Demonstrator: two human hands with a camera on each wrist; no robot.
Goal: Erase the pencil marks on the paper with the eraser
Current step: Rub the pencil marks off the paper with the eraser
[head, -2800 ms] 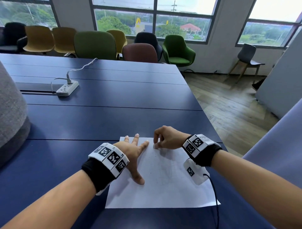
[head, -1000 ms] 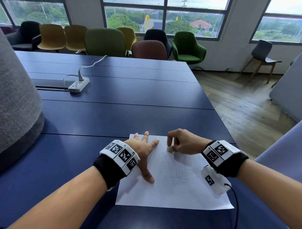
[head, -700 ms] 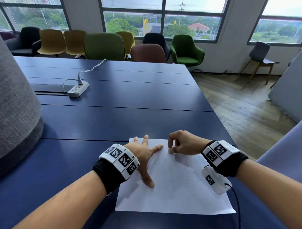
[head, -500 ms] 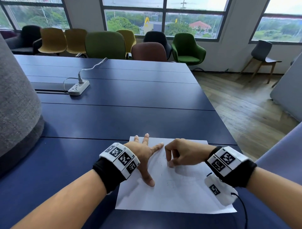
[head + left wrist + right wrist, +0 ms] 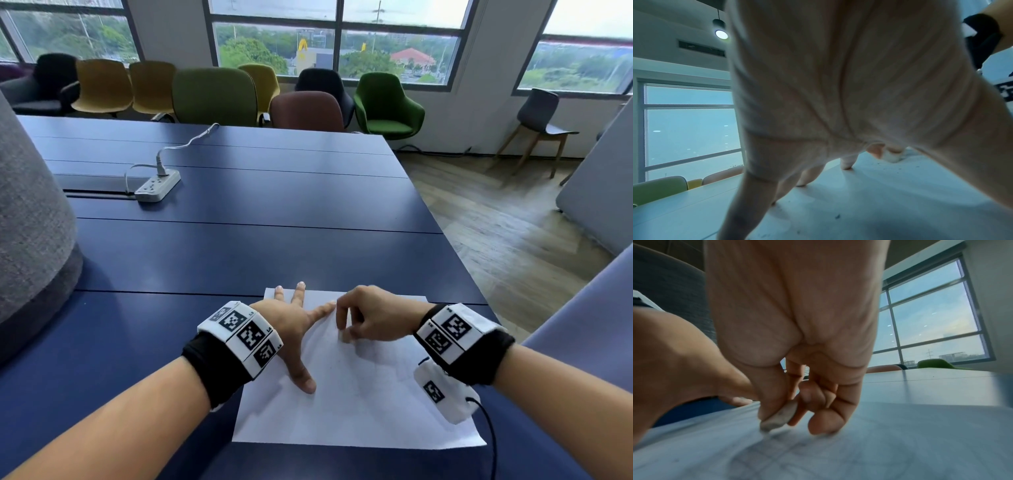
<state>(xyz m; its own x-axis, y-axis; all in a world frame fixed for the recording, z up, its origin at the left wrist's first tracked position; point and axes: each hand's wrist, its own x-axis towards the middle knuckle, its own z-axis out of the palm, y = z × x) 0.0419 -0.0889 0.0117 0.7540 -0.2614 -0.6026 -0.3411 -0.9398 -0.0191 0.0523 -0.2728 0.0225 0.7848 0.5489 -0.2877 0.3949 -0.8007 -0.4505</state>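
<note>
A white sheet of paper [image 5: 359, 411] with faint pencil lines lies on the dark blue table [image 5: 239, 257] near its front edge. My left hand [image 5: 294, 325] is spread flat on the sheet's left part, fingers straight, thumb pointing toward me. My right hand [image 5: 363, 322] pinches a small grey-white eraser [image 5: 780, 416] between thumb and fingers, its tip pressed on the paper [image 5: 859, 459] beside the left index finger. From the left wrist, the eraser [image 5: 891, 156] shows beyond the spread fingers [image 5: 846, 162]. Dark eraser crumbs dot the paper [image 5: 879, 203].
A white power strip [image 5: 157, 186] with its cable lies at the back left of the table. A grey rounded upholstered form [image 5: 30, 240] stands at the left. Several chairs [image 5: 215, 96] line the far edge. The table's right edge [image 5: 455, 253] drops to a wooden floor.
My right hand with the eraser has slid left and toward me across the sheet, away from its top edge, ending close to the left index finger. The left hand has kept its place.
</note>
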